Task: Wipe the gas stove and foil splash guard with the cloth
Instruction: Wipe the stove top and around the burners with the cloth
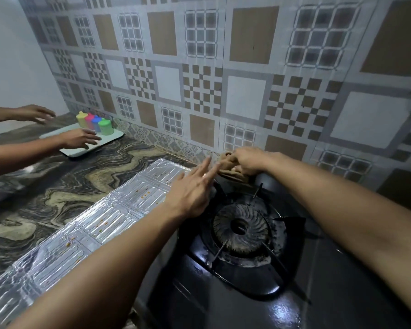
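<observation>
The right hand [248, 161] gripped the bunched brown cloth [233, 170] at the stove's [223, 293] far left corner, against the tiled wall [247, 67]. The left hand [190, 193] hovered beside it with fingers straight, holding nothing, above the seam between stove and foil guard [86, 224], which lay flat on the counter [45, 186] to the left. The step looked like starting the wipe at the back edge. It would go best with the cloth flattened under the palm, drawn forward in overlapping strokes around the burner [241, 227]. The guard showed orange specks; light pressure would suit, since foil probably dents and slides unless the free hand steadied it.
</observation>
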